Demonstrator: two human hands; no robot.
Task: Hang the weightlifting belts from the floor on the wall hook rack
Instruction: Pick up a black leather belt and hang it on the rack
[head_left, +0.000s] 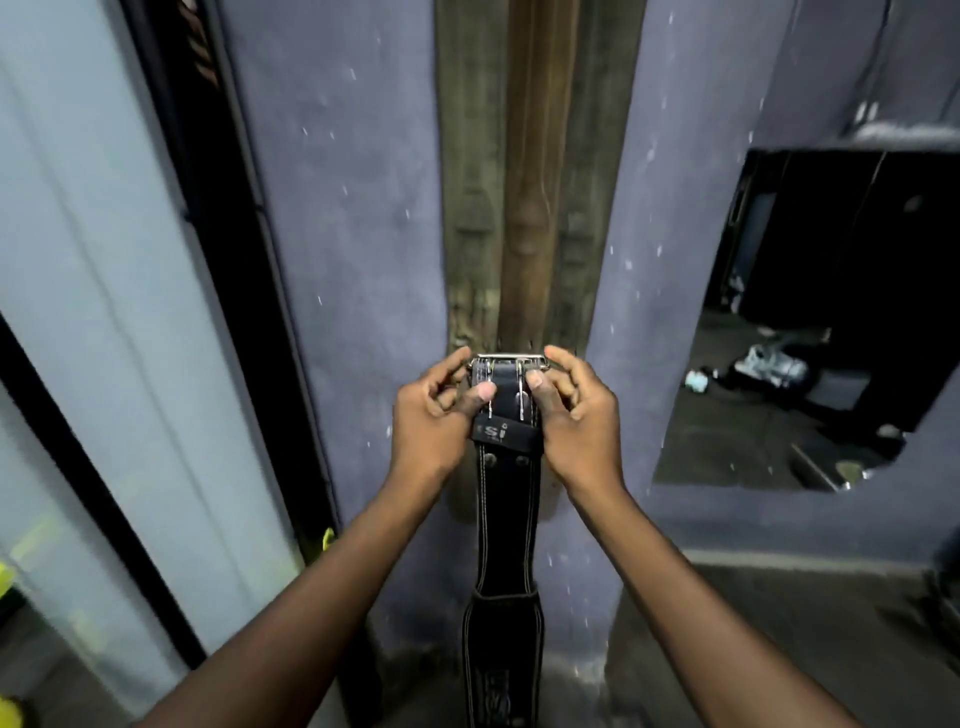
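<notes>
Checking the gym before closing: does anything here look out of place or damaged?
Yes. Through the wall opening, pale items lie strewn on the dark floor. The black belt, held by both hands at its buckle, looks intact.

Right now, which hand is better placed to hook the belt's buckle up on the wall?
Neither clearly. The left hand and right hand both pinch the black belt at its metal buckle, level and evenly spaced. No hook is visible, so using both seems best.
</notes>
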